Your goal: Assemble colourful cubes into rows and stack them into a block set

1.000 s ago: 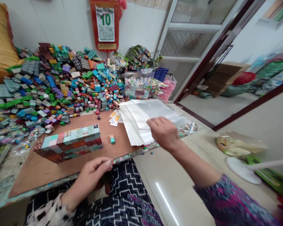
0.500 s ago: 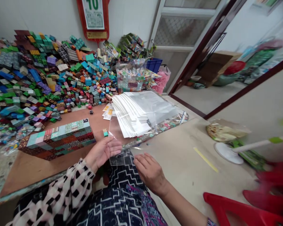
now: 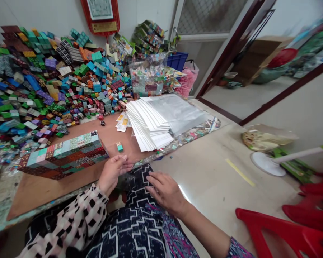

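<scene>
My left hand is at the table's front edge, thumb and fingers pinched together on a thin clear plastic bag, which hangs by my lap and shows only faintly. Over my lap, my right hand is open, palm down, with its fingers stretched out and nothing visible in them. A long block of assembled patterned cubes lies just left of my left hand. Beyond the fingertips sits a small teal and spotted cube. A fanned stack of white sheets or booklets lies further back, with clear bags on it.
Loose coloured blocks are heaped against the wall. Small printed cards and a dark cube lie on the brown board. A filled clear bag and a blue bin stand behind. A red stool is at right.
My left hand has gone from spread fingers to a pinch. The clear bag that stretched between my hands now hangs lower and is harder to see. The camera has tilted down slightly.
</scene>
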`<state>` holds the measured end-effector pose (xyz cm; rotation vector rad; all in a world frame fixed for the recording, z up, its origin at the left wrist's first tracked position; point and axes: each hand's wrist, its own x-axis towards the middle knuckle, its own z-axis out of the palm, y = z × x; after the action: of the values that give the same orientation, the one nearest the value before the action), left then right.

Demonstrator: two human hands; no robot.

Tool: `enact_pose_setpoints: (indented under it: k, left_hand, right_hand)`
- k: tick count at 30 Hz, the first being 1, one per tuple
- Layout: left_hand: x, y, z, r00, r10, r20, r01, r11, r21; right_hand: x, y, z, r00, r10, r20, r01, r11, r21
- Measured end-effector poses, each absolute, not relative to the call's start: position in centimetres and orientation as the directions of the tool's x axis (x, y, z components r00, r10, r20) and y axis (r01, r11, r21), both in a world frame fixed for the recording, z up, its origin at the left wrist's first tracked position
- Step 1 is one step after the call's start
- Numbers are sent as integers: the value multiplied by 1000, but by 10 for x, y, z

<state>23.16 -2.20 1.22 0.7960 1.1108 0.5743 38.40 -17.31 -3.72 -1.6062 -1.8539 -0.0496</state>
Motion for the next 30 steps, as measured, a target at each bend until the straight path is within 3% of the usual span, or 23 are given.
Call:
enact_pose_setpoints:
  k: [4, 7, 10, 12, 14, 19, 23, 30]
  left_hand:
    - [225, -23, 9, 348, 769, -537, -4, 574, 819]
    - [223, -23, 8, 353, 778, -520, -8, 559, 829]
    - [222, -24, 8, 355, 781, -514, -6, 551, 834]
    - [221, -24, 8, 353, 780, -516, -4, 553, 833]
    - [220, -24, 8, 351, 779, -519, -4, 555, 832]
    - [218, -23, 8, 372, 765, -526, 11, 563, 826]
    - [215, -21, 6, 413, 748, -520, 14, 566, 825]
    - [203, -20, 13, 486, 683, -545, 57, 598, 799]
  right_hand:
    - [419, -146, -18, 181, 795, 578, 898, 106, -426]
    - [453, -116, -5, 274, 797, 539, 918, -49, -393]
    - [482, -88, 0, 297, 903, 311, 891, -145, -431]
    - [494, -75, -1, 348, 931, 112, 810, -239, -535]
    - [499, -68, -4, 359, 933, 29, 766, -276, -581]
    - [501, -75, -5, 344, 932, -115, 549, -299, -781]
    - [504, -90, 3, 292, 945, -146, 396, -259, -881]
    - [503, -109, 30, 84, 929, -359, 247, -369, -896]
